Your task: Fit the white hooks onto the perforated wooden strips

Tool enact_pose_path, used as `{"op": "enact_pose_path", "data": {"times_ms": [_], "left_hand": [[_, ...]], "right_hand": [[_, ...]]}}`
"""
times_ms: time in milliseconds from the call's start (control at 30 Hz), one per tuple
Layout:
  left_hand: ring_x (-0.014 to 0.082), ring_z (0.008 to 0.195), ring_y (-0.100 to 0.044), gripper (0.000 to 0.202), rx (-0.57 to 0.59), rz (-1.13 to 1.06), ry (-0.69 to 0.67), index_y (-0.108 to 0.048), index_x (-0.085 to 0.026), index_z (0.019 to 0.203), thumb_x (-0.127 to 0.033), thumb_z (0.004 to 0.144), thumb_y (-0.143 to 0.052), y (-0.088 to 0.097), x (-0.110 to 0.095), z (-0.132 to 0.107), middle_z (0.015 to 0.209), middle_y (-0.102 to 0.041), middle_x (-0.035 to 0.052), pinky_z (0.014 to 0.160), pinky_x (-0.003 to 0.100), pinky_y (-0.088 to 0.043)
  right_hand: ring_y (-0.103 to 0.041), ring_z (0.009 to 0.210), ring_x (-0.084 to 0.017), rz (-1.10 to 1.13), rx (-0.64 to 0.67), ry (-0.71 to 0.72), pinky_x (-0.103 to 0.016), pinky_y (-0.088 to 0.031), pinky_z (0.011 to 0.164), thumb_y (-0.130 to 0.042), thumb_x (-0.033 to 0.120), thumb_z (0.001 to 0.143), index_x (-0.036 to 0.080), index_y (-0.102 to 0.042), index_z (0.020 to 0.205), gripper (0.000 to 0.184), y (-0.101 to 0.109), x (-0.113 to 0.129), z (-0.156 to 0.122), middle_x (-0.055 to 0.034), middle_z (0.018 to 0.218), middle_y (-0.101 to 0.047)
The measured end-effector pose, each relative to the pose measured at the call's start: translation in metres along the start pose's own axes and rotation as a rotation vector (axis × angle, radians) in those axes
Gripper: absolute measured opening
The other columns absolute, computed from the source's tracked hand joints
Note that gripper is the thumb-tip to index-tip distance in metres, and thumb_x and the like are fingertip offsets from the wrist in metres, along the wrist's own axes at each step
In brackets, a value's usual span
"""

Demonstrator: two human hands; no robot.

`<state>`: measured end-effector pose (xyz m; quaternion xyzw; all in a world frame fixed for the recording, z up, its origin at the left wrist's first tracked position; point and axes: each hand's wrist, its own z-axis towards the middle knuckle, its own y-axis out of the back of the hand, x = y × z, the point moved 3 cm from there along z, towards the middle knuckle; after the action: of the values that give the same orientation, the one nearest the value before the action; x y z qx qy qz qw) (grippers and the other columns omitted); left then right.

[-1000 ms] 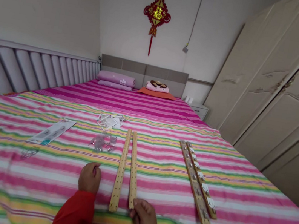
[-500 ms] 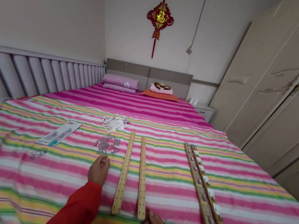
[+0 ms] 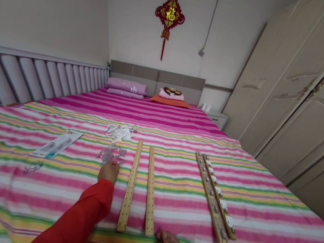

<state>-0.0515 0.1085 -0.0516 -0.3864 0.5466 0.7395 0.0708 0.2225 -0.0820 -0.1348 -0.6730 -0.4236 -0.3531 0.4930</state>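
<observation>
Even, soft daylight throughout; shadows faint. Focus acceptable around the bed (image 3: 169,189). Wide-angle distortion bends the wardrobe (image 3: 308,100) right of the bed and the panelled wall left. Slight softness at frame corners. No glare.

Striped bed (image 3: 260,204) w/ 2 bare wood strips (image 3: 130,182), 2 knobbed strips (image 3: 214,196), plastic bags (image 3: 111,154), card pack (image 3: 56,144), pillows (image 3: 126,85).
</observation>
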Motion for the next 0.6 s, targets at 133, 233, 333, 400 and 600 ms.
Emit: {"op": "enact_pose_path", "data": {"times_ms": [133,233,333,400,600], "left_hand": [[0.0218,0.075,-0.066,0.018,0.027,0.020,-0.014,-0.064,-0.021,0.074,-0.036,0.078,-0.054,0.009,0.004,-0.005,0.076,-0.072,0.0061,0.061,0.027,-0.045],[0.0218,0.077,-0.066,0.024,0.042,0.017,-0.061,-0.066,-0.019,0.084,-0.039,0.076,-0.057,0.013,0.003,-0.003,0.077,-0.071,0.0061,0.063,0.027,-0.046],[0.0225,0.076,-0.065,0.022,0.052,0.022,-0.101,-0.067,-0.019,0.085,-0.037,0.076,-0.058,0.010,-0.001,0.002,0.076,-0.071,0.0062,0.061,0.028,-0.045],[0.0225,0.073,-0.065,0.018,0.048,0.025,-0.108,-0.066,-0.020,0.079,-0.034,0.077,-0.056,0.007,-0.004,0.003,0.074,-0.070,0.0063,0.060,0.028,-0.044],[0.0194,0.067,-0.061,0.021,0.032,-0.006,-0.144,-0.063,-0.019,0.075,-0.033,0.080,-0.048,0.004,-0.003,-0.007,0.069,-0.066,0.0039,0.057,0.027,-0.041]], "right_hand": [[-0.029,0.028,-0.001,-0.001,-0.027,0.005,-0.017,-0.008,0.033,-0.069,0.064,0.062,0.012,-0.065,0.073,0.053,0.000,0.002,-0.005,0.0020,0.046,-0.055],[-0.028,0.028,-0.001,0.009,-0.025,0.003,-0.017,-0.008,0.033,-0.069,0.066,0.060,0.012,-0.065,0.072,0.055,-0.002,0.001,-0.006,0.0017,0.045,-0.055],[-0.028,0.028,0.000,0.002,-0.018,0.003,-0.017,-0.008,0.034,-0.069,0.067,0.059,0.012,-0.065,0.071,0.056,-0.002,0.002,-0.007,0.0012,0.046,-0.056],[-0.029,0.028,-0.001,-0.010,-0.017,0.000,-0.017,-0.008,0.034,-0.070,0.066,0.058,0.013,-0.065,0.071,0.055,-0.001,0.003,-0.007,0.0010,0.046,-0.056],[-0.027,0.028,0.000,-0.020,-0.052,0.026,-0.018,-0.008,0.035,-0.071,0.064,0.058,0.013,-0.064,0.069,0.053,0.009,0.005,-0.010,0.0016,0.047,-0.055]]}}
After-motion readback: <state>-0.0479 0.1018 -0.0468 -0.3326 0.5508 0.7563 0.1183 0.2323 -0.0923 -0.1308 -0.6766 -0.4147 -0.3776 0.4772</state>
